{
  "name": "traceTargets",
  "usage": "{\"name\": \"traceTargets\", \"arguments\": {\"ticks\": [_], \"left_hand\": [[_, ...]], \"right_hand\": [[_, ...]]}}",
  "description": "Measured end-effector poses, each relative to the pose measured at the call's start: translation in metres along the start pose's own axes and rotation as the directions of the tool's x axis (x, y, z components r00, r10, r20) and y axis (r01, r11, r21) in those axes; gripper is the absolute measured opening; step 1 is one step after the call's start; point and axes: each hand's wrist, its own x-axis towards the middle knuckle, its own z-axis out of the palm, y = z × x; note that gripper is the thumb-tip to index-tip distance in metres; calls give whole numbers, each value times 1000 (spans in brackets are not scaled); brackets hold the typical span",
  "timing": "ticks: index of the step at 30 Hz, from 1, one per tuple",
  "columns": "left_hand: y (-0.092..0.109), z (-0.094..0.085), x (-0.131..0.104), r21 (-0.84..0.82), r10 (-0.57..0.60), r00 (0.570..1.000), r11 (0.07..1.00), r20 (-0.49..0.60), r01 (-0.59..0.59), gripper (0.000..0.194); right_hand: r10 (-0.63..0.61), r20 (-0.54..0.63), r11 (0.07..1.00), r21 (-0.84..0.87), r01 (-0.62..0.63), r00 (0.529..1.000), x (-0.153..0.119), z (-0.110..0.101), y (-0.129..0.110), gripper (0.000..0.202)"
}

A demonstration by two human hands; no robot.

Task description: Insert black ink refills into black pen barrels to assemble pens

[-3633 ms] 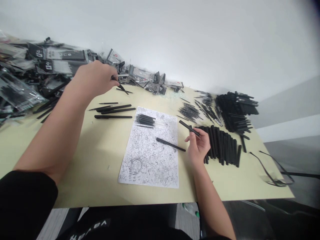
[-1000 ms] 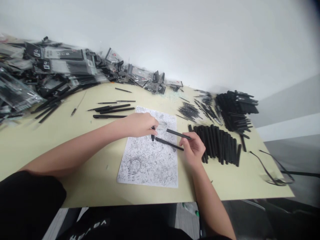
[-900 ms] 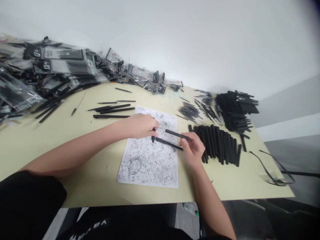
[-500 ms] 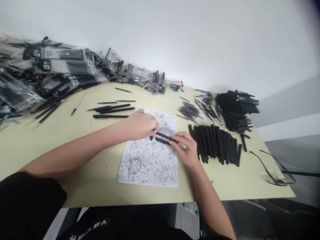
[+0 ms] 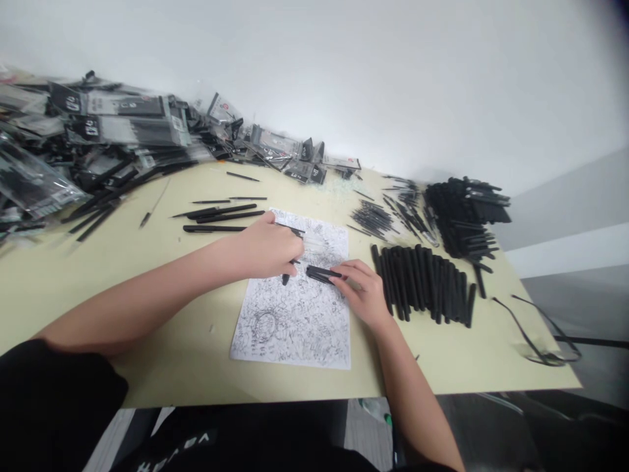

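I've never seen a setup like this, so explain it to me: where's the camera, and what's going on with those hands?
There's no machine here. These are a person's bare hands, seen by one camera worn on that person's head, looking forward and down.

On the pale yellow table lies a sheet of paper covered in scribbles. Plastic packets are heaped at the left. To the right are thin dark sticks, a row of black pen barrels and a pair of glasses.

The left hand seems to grip a short black piece, mostly hidden. The right hand pinches a black pen over the paper.
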Motion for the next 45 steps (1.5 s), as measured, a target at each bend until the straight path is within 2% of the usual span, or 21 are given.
{"name": "traceTargets", "arguments": {"ticks": [7, 12, 17, 20, 23, 28, 31, 34, 36, 45], "left_hand": [[-5, -5, -4, -10, -2, 1000, 1000, 12, 3, 22], [-6, -5, -7, 4, 2, 1000, 1000, -30, -2, 21], [1, -5, -8, 42, -70, 997, 997, 16, 69, 17], [4, 0, -8, 108, -81, 996, 991, -33, 85, 15], [6, 2, -7, 98, -89, 990, 990, -108, 99, 15], [18, -6, -8, 163, -155, 986, 973, -66, 164, 21], [24, -6, -10, 220, -130, 979, 962, -154, 163, 26], [27, 0, -11, 276, -57, 949, 950, -310, 147, 28], [28, 4, -11, 312, -17, 931, 940, -365, 139, 28], [33, -1, -12, 366, 36, 916, 923, -399, 122, 26]], "right_hand": [[11, -1, 1000, -27, -11, 1000, 1, 0, 2, 13], [32, 13, 999, -39, -32, 999, 0, 0, 3, 13], [27, 38, 998, -55, -25, 999, 0, 0, 3, 14], [10, 57, 998, -62, -6, 998, 0, 0, 4, 14], [1, 65, 997, -80, 4, 998, 0, 1, 5, 14], [-3, 72, 993, -120, 11, 997, -1, 1, 5, 15], [-17, 72, 993, -111, 25, 997, -1, 1, 5, 14], [-21, 75, 995, -98, 28, 997, 0, 1, 3, 15], [-21, 76, 995, -96, 29, 997, 0, 1, 2, 15], [-4, 88, 994, -106, 13, 996, 1, 1, 2, 14]]}}
